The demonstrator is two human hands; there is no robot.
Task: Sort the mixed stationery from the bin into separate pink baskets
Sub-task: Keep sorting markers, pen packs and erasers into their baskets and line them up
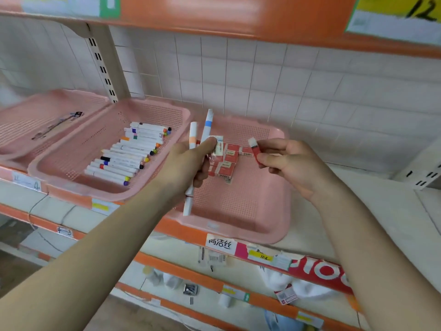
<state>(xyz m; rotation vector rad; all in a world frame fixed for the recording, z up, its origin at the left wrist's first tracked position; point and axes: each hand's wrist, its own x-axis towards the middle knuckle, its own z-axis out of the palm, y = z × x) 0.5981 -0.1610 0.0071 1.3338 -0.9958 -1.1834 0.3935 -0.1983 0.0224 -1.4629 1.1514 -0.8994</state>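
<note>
**Left hand (188, 161) and right hand (288, 161), both holding stationery**

Bare forearms reach in from the bottom edge. Behind them runs an orange-edged white shop shelf (181, 231) carrying three pink perforated plastic baskets. The right basket (262, 211), beneath both hands, holds a pile of red-and-white boxed erasers (225, 166). The middle basket (78, 168) holds a row of white markers with coloured caps (126, 156). The left basket (23, 120) holds a few dark, blurred items. The left hand's fingers are curled round two white marker pens, an orange-banded pen (192, 139) and a blue-banded pen (208, 125), with a small eraser packet (219, 145) held at its fingertips. The right hand pinches a red-sleeved eraser (254, 148) between thumb and fingertips.
</note>
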